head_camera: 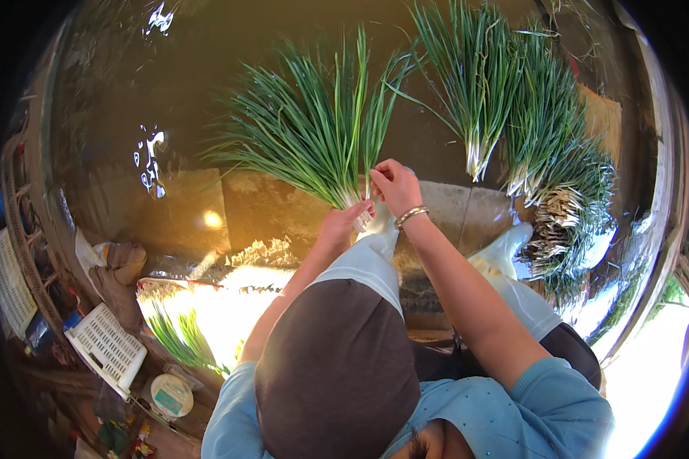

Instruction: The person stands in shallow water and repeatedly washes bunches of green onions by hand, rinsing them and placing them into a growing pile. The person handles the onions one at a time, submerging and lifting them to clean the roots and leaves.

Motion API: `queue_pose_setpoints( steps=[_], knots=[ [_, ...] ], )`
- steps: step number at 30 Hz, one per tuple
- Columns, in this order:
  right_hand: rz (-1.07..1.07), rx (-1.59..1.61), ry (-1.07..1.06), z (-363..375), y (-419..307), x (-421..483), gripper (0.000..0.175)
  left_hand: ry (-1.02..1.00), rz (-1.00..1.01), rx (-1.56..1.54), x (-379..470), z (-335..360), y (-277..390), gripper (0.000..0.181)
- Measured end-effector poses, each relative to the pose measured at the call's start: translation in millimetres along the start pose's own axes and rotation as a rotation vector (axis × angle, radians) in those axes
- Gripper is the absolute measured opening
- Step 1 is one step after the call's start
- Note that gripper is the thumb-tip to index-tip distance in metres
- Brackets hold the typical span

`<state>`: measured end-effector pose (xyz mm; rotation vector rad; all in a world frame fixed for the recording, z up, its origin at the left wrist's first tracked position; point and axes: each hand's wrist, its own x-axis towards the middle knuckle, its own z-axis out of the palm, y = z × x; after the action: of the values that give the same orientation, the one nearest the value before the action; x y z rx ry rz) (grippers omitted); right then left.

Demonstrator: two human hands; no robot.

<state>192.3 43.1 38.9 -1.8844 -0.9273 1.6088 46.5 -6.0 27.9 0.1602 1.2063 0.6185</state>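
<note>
My left hand (340, 226) is closed around the white lower ends of a bunch of long, thin green onion-like stalks (316, 132). Their leaves fan out forward over murky brown water. My right hand (397, 186), with a bangle at the wrist, is just right of the white ends. Its thumb and fingertips are curled together beside a slim part of the bunch (380, 117); whether a stalk lies between them is hidden. Below both hands is the white boot (356, 258) on my left leg.
More green bunches (476, 86) lie at right, beside a pile with pale root ends (557, 212). My other white boot (502, 252) is near it. At left are stalks in bright glare (175, 330), a white plastic basket (108, 347) and a round tub (172, 396). A stone ledge (275, 201) crosses the water.
</note>
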Motion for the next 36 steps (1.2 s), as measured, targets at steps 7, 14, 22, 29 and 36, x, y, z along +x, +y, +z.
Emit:
queue_pose_setpoints(
  steps=[7, 14, 22, 29, 36],
  knots=[
    [-0.121, 0.194, -0.074, -15, 11, -21, 0.010, -0.023, 0.079, -0.062, 11, 11, 10, 0.018],
    [-0.125, 0.227, -0.169, -31, -5, -31, 0.008, 0.038, -0.017, -0.091, 22, 19, 28, 0.021],
    [-0.267, 0.703, 0.225, -150, -39, 20, 0.039, 0.314, 0.065, 0.796, 49, 15, 14, 0.024],
    [-0.542, -0.009, -0.305, -145, -162, -3, 0.066, 0.499, 0.174, 1.617, 66, 28, 70, 0.029],
    [-0.959, 0.076, -0.707, -17, -272, -83, 0.091, 0.328, 0.052, 2.074, 65, 38, 108, 0.034]
  ],
)
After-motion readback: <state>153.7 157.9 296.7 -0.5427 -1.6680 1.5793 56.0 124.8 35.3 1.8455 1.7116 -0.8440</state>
